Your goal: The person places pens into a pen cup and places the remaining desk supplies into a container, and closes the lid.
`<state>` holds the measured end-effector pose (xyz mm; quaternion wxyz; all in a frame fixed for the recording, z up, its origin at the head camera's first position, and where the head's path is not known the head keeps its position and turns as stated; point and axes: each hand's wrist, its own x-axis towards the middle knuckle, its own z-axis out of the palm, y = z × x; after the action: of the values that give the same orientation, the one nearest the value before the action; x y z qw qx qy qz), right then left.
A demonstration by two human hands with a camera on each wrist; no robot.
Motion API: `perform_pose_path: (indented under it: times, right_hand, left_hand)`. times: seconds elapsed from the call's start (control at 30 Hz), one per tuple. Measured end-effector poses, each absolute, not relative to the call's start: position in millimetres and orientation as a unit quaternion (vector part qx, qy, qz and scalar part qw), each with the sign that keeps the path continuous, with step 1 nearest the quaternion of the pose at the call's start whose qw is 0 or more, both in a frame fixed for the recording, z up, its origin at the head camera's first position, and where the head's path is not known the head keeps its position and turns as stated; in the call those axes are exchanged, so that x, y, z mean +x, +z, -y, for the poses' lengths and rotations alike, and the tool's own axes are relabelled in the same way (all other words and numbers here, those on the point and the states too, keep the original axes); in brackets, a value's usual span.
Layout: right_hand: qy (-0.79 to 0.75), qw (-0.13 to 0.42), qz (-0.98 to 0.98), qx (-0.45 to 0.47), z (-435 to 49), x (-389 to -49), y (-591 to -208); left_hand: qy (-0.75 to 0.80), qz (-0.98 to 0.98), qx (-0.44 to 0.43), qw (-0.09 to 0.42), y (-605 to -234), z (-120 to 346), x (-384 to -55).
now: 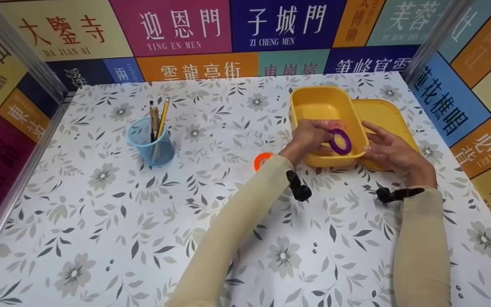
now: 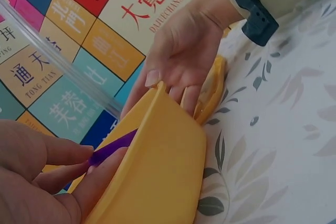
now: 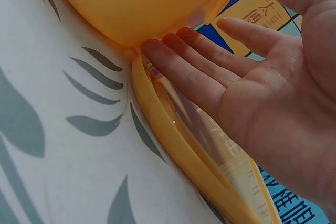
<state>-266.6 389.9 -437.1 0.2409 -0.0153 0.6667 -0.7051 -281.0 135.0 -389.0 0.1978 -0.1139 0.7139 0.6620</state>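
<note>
My left hand (image 1: 312, 135) reaches into a yellow plastic box (image 1: 335, 161) and pinches a purple ring (image 1: 348, 144) between thumb and fingers. In the left wrist view the ring (image 2: 113, 147) shows edge-on, just inside the box wall (image 2: 173, 156). Something pinkish (image 1: 335, 124) lies in the box, partly covered by that hand. On the box's right side is my right hand (image 1: 399, 155), its fingers extended against the outer wall. The right wrist view shows those fingers (image 3: 194, 72) straight, their tips at the box's underside. Beneath the right hand lies a yellow lid (image 1: 384, 111).
An orange ring-shaped item (image 1: 257, 162) lies on the table left of the box, partly behind the left forearm. Farther left stands a light blue cup (image 1: 154, 151) with a pencil and several slim tools. Printed panels (image 1: 186, 25) border the flower-patterned tabletop (image 1: 143, 238).
</note>
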Motion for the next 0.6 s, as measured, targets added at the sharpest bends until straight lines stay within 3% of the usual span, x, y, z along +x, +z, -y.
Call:
perform_pose_path:
  times: [0.37,0.6]
  right_hand:
    - [-0.698,0.241,-0.674,-0.019,-391,-265,-438]
    - [-0.704,0.241,-0.668,-0.029,-390,-265,-437]
  left_hand:
    - [0.584,-0.789,-0.092,0.164,-396,-154,-279]
    - [0.522,-0.833,-0.068,0.17,-394,-156,-279]
